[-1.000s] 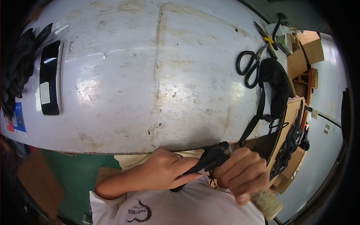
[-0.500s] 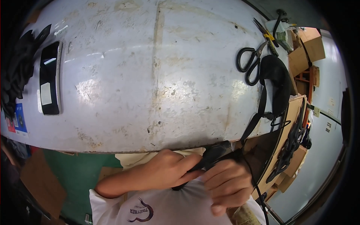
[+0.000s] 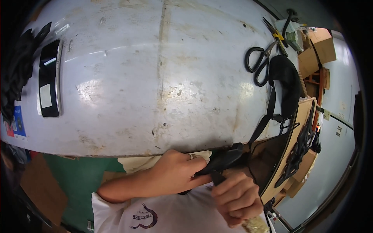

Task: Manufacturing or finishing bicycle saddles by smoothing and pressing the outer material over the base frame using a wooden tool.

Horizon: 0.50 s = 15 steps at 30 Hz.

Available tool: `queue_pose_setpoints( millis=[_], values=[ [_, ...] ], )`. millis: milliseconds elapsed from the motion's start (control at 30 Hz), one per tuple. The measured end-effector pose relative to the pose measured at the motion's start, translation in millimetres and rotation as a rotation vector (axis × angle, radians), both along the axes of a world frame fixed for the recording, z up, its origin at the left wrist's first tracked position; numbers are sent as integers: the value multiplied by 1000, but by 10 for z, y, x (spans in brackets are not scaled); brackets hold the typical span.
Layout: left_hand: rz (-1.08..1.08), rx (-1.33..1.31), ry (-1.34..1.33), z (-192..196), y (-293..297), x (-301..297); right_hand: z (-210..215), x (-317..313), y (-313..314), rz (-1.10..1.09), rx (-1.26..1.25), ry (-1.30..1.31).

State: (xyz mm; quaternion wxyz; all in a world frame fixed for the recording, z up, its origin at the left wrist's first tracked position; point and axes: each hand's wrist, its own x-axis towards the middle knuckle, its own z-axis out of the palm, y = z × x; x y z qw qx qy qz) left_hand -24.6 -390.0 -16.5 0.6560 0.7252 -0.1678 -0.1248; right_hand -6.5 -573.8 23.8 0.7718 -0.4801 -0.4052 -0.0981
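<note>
My left hand, with a ring on one finger, is closed round a smooth black rounded piece just below the table's near edge. What kind of thing it is I cannot make out. Close by on the right, my right hand is a fist round a tool. The tool's dark flat end sticks out at the top, against the black piece or very near it. Out of the fist's lower side comes its pale yellowish, rough end. The palm hides the tool's middle.
The white, stained table stretches ahead. Black-handled scissors, yellow-handled pliers and a black strapped piece lie at its right. A phone and black material lie left. Cardboard boxes stand beyond.
My right hand has turned, and the tool's dark end and pale end now show. The thin cord that ran down beside it no longer shows there. My left hand keeps its grip, shifted slightly.
</note>
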Motion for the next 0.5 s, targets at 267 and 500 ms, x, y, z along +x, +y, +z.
queue_pose_setpoints(
  millis=[267,500],
  values=[
    [16,-6,-34,-14,-30,-20,89,-184,188,-276,-206,66],
    [49,-4,-79,-62,-46,-92,196,248,103,384,-396,-55]
  ],
)
